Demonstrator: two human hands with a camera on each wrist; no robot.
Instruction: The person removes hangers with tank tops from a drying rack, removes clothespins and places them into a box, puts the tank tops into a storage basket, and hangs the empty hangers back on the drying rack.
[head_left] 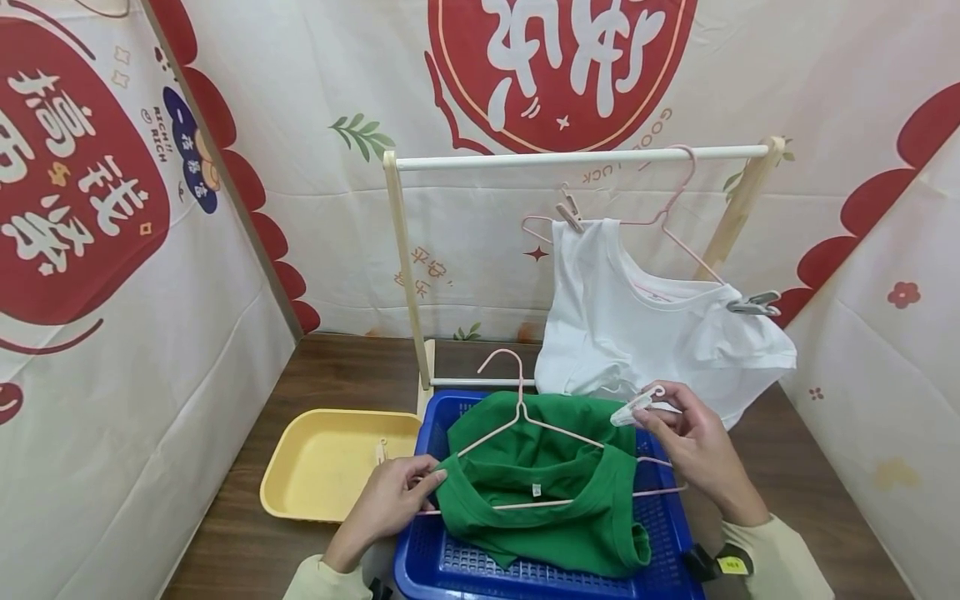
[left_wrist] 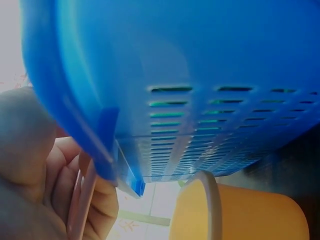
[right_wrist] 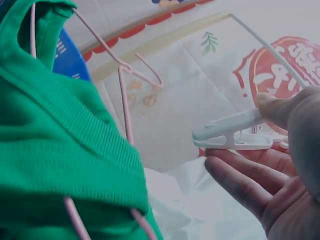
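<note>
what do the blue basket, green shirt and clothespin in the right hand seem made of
Blue basket: probably plastic, smooth, slightly glossy, with moulded-looking slots.
Green shirt: matte knit fabric, by its folds and ribbed collar.
White clothespin: likely plastic, smooth, with moulded-looking edges.

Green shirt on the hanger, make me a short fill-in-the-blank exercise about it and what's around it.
1. The right hand pinches a white ____.
2. Beneath the green shirt is a ____ basket.
3. The other shirt, on the rack, is coloured ____.
4. The tray left of the basket is coloured ____.
Missing words: clothespin; blue; white; yellow.
</note>
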